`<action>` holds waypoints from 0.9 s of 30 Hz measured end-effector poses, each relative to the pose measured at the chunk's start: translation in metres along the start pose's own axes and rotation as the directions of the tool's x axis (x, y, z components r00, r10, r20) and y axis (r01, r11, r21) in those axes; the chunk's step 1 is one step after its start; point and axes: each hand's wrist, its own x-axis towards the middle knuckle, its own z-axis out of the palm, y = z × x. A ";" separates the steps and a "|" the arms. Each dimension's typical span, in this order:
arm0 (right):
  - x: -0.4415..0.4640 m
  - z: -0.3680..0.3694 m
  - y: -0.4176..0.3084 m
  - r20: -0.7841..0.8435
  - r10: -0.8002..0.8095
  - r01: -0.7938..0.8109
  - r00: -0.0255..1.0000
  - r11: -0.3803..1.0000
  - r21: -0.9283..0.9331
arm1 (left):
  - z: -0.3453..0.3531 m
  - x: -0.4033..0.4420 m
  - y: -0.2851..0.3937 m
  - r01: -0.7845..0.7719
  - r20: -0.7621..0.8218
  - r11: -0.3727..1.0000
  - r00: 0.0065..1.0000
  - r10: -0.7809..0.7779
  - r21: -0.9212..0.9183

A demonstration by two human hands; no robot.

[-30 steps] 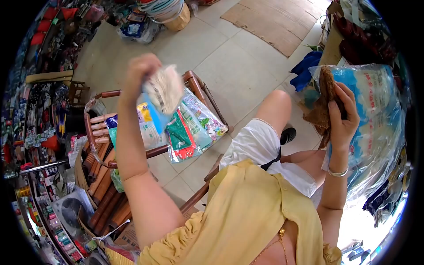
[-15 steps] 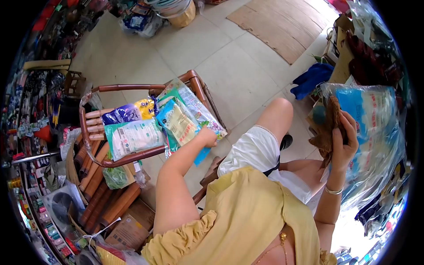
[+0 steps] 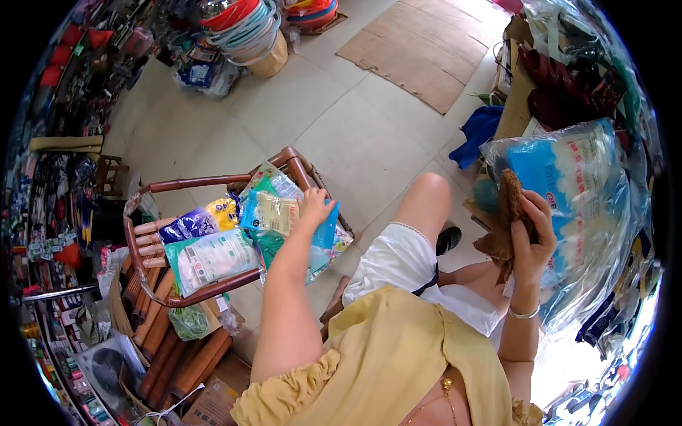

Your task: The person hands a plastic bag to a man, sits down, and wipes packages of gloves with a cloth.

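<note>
My left hand (image 3: 315, 211) is closed on the right part of a blue-and-cream plastic packet (image 3: 273, 211) lying on a bamboo chair (image 3: 213, 182). Under and around that packet are a clear printed bag (image 3: 273, 179), a purple-and-yellow packet (image 3: 199, 219) and a green-and-white packet (image 3: 213, 257). In my right hand (image 3: 536, 234), raised at the right, is a brown, rough-textured piece with ragged ends (image 3: 503, 234), pinched between thumb and fingers. Just behind that hand is a large clear plastic bag (image 3: 604, 248) holding blue-and-white packs.
Brown rolls (image 3: 170, 362) stand in a carton below the chair. Stacked basins and buckets (image 3: 245, 32) are at the top, near a cardboard sheet (image 3: 419, 50) on the tiled floor. A blue cloth-like item (image 3: 476, 135) hangs at the right. Crowded shelves (image 3: 53, 213) line the left.
My left hand has shifted up and left over the packet, which now lies more level. My right hand still holds the brown piece. The whole view has tilted slightly.
</note>
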 end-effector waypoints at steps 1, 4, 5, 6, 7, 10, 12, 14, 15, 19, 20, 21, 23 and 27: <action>-0.002 -0.003 0.000 -0.003 0.003 -0.003 1.000 1.000 -0.003 | 0.010 -0.007 0.001 -0.034 -0.055 0.999 0.998 0.032 -0.032; -0.005 -0.020 0.001 -0.040 -0.005 0.009 0.999 0.994 0.105 | 0.046 -0.023 -0.019 -0.179 0.056 0.978 0.981 0.185 -0.107; -0.007 -0.029 0.001 -0.050 -0.019 0.025 0.999 0.993 0.113 | 0.056 -0.026 -0.027 -0.164 0.131 0.977 0.975 0.182 -0.137; -0.009 -0.033 -0.008 -0.067 0.070 -0.053 0.995 0.974 0.220 | 0.062 -0.030 -0.032 -0.097 0.252 0.995 0.963 0.093 0.004; -0.010 -0.039 -0.011 -0.090 0.086 -0.056 0.992 0.952 0.301 | 0.061 -0.038 -0.036 -0.138 0.221 0.990 0.967 0.127 0.031; -0.018 -0.067 -0.020 -0.115 0.181 -0.095 0.977 0.844 0.529 | 0.068 -0.049 -0.055 -0.183 0.064 0.979 0.982 0.177 0.090; -0.026 -0.091 -0.023 -0.180 0.195 -0.058 0.964 0.816 0.574 | 0.055 -0.052 -0.048 -0.112 -0.027 0.994 0.993 0.111 -0.011; -0.039 -0.111 -0.023 -0.321 0.271 0.040 0.907 0.704 0.709 | 0.026 -0.040 -0.026 -0.075 -0.028 0.993 0.997 0.073 -0.088; -0.053 -0.121 -0.017 -0.390 0.354 0.045 0.850 0.690 0.723 | 0.018 -0.029 -0.020 -0.105 -0.118 0.961 0.990 0.077 -0.255; -0.078 -0.173 -0.019 -0.539 0.420 0.155 0.731 0.666 0.729 | -0.082 -0.010 0.083 -0.248 -0.271 0.791 0.957 0.108 -0.560; -0.090 -0.185 -0.013 -0.577 0.436 0.197 0.691 0.655 0.730 | -0.111 -0.011 0.118 -0.267 -0.270 0.789 0.954 0.133 -0.554; -0.101 -0.195 -0.006 -0.611 0.451 0.240 0.651 0.642 0.729 | -0.139 -0.014 0.152 -0.380 -0.337 0.755 0.915 0.221 -0.534; -0.115 -0.211 -0.011 -0.619 0.381 0.333 0.687 0.592 0.734 | -0.171 -0.012 0.211 -0.556 -0.410 0.636 0.829 0.380 -0.535; -0.167 -0.232 0.008 -0.698 0.413 0.416 0.585 0.586 0.695 | -0.216 -0.045 0.351 -0.454 -0.268 0.099 0.673 0.690 -0.886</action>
